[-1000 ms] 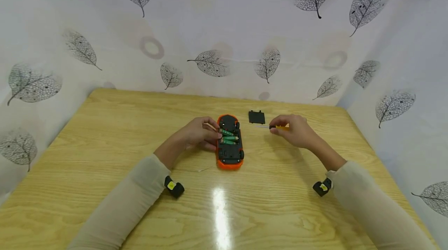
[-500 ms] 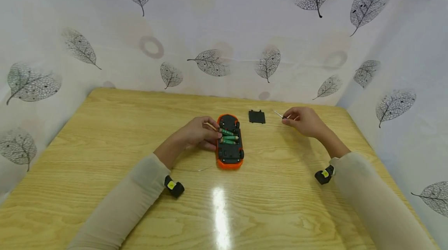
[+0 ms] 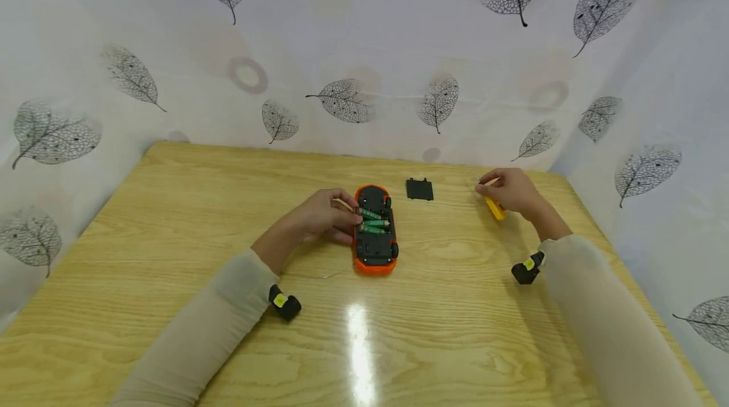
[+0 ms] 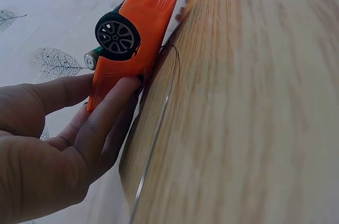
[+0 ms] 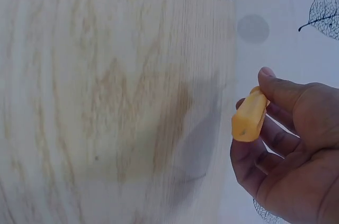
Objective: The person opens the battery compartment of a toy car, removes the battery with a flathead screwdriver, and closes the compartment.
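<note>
An orange toy car (image 3: 376,261) lies upside down on the table, its black underside facing up. Several green batteries (image 3: 373,223) sit in the open compartment, at least one tilted. My left hand (image 3: 327,217) grips the car's left side; in the left wrist view its fingers press the orange body (image 4: 143,33) below a battery end (image 4: 91,59). At the right, my right hand (image 3: 512,190) pinches a screwdriver (image 3: 494,207) by the neck, yellow handle hanging toward me. The right wrist view shows that yellow handle (image 5: 249,118) between thumb and fingers; the tip is barely visible.
A black battery cover (image 3: 419,189) lies on the table (image 3: 444,306) between the car and my right hand. A thin wire (image 4: 159,123) lies near the car's left side. Leaf-patterned cloth (image 3: 364,46) rises behind the table's back edge.
My right hand has moved right and away from me with the screwdriver, whose handle has swung to point toward me. The left hand and car have stayed in place.
</note>
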Demonstrator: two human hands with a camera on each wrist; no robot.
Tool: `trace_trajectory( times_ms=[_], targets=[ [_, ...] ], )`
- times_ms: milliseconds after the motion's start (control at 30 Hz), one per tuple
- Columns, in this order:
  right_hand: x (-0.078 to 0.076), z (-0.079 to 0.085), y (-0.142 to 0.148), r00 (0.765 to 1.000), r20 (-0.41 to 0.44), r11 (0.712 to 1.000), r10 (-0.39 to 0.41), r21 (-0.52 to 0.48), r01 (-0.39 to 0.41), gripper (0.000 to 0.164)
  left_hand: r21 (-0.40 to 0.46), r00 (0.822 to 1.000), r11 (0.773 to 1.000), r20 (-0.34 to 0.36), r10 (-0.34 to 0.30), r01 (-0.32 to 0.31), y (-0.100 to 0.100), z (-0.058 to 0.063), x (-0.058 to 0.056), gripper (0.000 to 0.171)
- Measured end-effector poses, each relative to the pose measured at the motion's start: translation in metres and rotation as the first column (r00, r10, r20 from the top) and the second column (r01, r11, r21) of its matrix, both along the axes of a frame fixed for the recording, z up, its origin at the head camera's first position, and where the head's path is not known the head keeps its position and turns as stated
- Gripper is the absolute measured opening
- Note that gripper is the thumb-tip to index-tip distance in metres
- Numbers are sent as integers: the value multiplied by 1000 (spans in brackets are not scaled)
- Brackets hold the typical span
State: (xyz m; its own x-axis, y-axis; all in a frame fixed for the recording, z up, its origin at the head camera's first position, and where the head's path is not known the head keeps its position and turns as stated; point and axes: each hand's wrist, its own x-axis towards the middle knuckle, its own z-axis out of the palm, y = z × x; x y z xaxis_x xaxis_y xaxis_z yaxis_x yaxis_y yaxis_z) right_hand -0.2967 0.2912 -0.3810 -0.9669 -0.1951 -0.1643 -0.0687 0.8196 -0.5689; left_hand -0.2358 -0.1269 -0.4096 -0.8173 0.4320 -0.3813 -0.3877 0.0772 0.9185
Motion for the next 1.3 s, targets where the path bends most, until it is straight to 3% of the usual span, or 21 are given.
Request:
trace_trajectory(
  times_ms=[300,700,1300],
  targets=[
    [0,-4,18,995,-29,994,-99,47,101,41,8,1000,1000,10,-2,1,0,0,0,36],
    [-1,-10,38,977,53,978,-208,36,206,47,10,1000,1000,13,6,-6,-1,-1,-1,34],
    [-1,-15,42,975,49,974,-219,65,215,45,12,1000,1000,13,5,-5,0,-4,-3,34]
  ],
)
